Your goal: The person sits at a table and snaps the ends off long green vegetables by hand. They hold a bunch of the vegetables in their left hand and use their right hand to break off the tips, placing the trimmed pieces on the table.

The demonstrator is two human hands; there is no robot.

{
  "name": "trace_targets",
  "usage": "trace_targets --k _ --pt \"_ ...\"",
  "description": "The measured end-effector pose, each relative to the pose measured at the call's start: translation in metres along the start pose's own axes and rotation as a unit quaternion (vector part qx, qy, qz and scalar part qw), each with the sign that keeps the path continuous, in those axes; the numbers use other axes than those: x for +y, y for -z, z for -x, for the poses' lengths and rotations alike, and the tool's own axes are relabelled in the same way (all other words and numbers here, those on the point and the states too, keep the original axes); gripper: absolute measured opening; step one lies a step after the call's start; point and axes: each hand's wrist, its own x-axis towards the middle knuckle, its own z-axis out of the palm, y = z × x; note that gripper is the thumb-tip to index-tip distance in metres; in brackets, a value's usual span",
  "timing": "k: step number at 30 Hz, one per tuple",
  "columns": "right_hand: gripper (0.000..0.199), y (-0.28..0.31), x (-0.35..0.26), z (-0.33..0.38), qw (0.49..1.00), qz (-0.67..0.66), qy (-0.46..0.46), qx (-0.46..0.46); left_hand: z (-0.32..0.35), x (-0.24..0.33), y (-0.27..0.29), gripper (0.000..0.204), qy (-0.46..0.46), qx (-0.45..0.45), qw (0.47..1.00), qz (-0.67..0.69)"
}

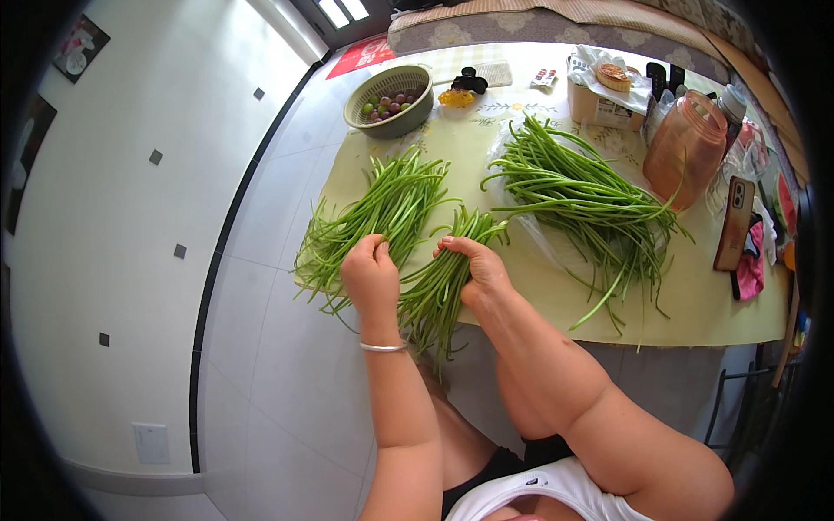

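The counter (695,313) wore a pale yellow-green cloth with a faint flower print, and it stood against a white tiled wall (113,217) dotted with small dark squares and crossed by a thin dark line. Three lots of long, thin green stems lay on it. The left pile (365,221) fanned from the near left corner up toward the middle, its ends hanging past the edge. The right pile (582,195), bigger and looser, lay on clear plastic and spread toward the near right. Between them was the bundle (443,278), smooth stalks packed side by side, its long axis running from the far right down to the near left, with the near ends drooping over the counter edge. The left hand (372,276), a thin silver bangle (383,346) on its wrist, was curled shut round the bundle's left side, fingers tucked in. The right hand (476,267) pressed on the bundle's upper right part, fingers together and wrapped over the stalks. At the far end stood a round green slotted basket (388,100) of small fruit, an orange translucent jug (685,149) of ribbed plastic, a cardboard box (601,106), and a phone (734,222) near the right edge.
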Motion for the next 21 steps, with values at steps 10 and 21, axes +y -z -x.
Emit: trace_targets --k 10,21 --pt "0.013 0.003 -0.001 -0.006 0.999 -0.036 0.001 -0.010 0.003 0.010 0.038 0.010 0.095 -0.162 0.939 0.288" --pt "0.027 -0.008 -0.007 0.008 0.994 -0.083 -0.031 -0.062 0.005 -0.005 0.044 0.009 0.144 -0.328 0.911 0.204"
